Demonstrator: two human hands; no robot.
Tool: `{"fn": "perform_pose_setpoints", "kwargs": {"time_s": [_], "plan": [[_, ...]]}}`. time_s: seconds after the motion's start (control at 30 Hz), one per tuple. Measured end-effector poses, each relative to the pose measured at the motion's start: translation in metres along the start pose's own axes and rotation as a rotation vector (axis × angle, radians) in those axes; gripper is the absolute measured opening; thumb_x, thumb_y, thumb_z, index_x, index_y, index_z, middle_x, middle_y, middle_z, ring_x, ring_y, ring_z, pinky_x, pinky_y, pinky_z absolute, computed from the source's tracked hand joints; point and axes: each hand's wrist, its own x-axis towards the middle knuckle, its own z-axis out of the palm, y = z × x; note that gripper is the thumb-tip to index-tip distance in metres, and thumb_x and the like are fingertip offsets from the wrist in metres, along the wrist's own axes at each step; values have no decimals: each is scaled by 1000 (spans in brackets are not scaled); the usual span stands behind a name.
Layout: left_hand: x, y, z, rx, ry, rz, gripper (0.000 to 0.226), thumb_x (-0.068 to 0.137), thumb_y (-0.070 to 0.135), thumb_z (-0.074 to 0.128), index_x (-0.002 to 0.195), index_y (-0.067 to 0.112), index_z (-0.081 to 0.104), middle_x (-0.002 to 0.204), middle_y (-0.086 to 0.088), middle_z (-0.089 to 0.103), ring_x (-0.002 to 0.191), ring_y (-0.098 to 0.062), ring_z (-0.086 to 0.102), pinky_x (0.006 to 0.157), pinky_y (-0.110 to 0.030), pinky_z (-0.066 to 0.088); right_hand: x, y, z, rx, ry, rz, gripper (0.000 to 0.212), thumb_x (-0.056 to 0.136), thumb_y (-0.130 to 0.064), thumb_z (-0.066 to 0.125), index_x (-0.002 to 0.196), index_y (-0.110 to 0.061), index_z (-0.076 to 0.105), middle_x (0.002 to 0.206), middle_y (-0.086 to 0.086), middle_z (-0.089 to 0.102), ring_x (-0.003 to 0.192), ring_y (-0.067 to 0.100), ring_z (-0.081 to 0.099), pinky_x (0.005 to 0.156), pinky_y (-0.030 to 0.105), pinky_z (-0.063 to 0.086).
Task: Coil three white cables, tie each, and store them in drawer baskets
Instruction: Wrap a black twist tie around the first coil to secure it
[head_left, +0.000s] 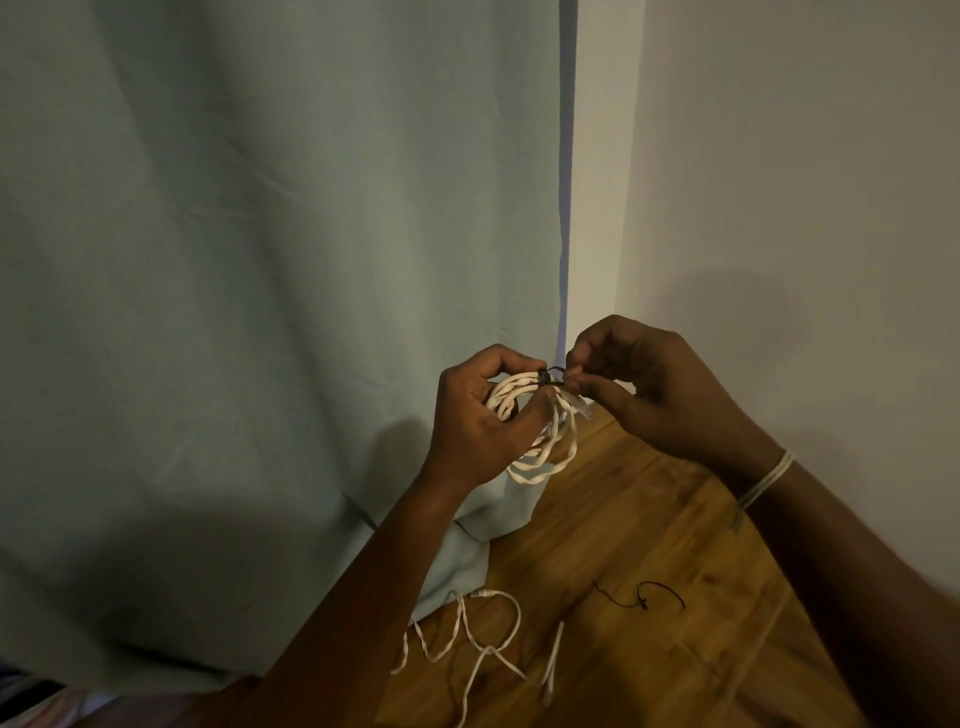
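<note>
My left hand (478, 415) grips a coiled white cable (545, 447), whose loops hang below my fingers above the wooden floor. A thin dark tie (551, 375) is wrapped round the top of the coil. My right hand (660, 389) pinches the free end of that tie just right of the coil. A loose white cable (483, 644) lies uncoiled on the floor below my arms. Beside it to the right lies another short white cable piece (553, 660). A spare dark tie (660, 597) rests on the floor.
A pale green curtain (260, 312) hangs across the left and pools on the wooden floor (623, 545). A white wall (805, 182) closes the right side. A light string band circles my right wrist (766, 480).
</note>
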Motion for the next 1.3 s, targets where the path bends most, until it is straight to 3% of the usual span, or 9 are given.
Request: {"fn": "perform_pose_setpoints", "kwargs": {"time_s": [0.17,0.3,0.47,0.57,0.8,1.03,1.13,1.2,1.3], "plan": [[1,1,5,10,-60,-3,21,76,22,78,91,13,66,84,16,67,76,-9,69,66,-15,55,-1,3,13,-22,69,-42,10,89,-9,69,97,-12,66,90,0,69,86,12,66,81,20,58],[-1,-5,4,5,-53,-11,27,76,29,77,92,10,68,86,11,70,78,-12,71,68,-19,57,-2,7,6,105,50,18,13,85,-8,73,97,-12,68,90,-3,72,82,11,71,78,19,58],[1,-6,11,-22,-77,-36,21,77,24,78,92,15,67,89,12,70,80,-13,71,69,-21,58,1,16,-10,190,-51,21,27,86,-2,70,113,-3,67,108,1,71,88,18,73,82,27,59],[4,-8,14,-36,-91,-35,18,77,12,79,90,13,67,86,12,70,78,-9,71,68,-17,55,2,22,-17,201,-88,1,23,85,-7,70,108,-6,72,102,3,74,89,17,73,83,25,58],[11,-13,23,-37,-130,-50,17,77,12,78,90,11,68,84,8,70,76,-14,70,68,-20,55,4,32,-15,275,-43,-29,20,82,-10,71,101,-6,74,93,9,75,83,17,73,80,24,58],[16,-22,41,2,-148,-53,18,78,16,78,93,13,68,88,11,70,80,-11,71,70,-17,56,-2,58,-24,-27,-100,-47,10,93,-14,65,97,-12,74,92,-2,70,84,11,65,75,18,55],[18,-26,53,15,-163,-57,22,78,24,78,93,14,67,88,7,71,80,-15,71,70,-20,57,-5,64,-26,-175,-89,-87,18,93,-22,57,94,-12,72,88,-4,67,78,8,62,70,20,53],[20,-29,63,21,-173,-69,27,77,28,76,93,8,68,87,-2,72,77,-20,70,69,-23,58,-7,68,-29,-163,-54,-77,19,93,-25,57,95,-13,72,87,-8,65,77,6,62,70,15,52],[21,-34,74,22,-210,-78,26,78,19,76,94,0,68,85,-10,73,75,-24,70,68,-26,58,-13,82,-35,-33,-39,-20,18,92,-26,65,98,-12,74,89,-6,70,78,9,67,74,14,54]]}}
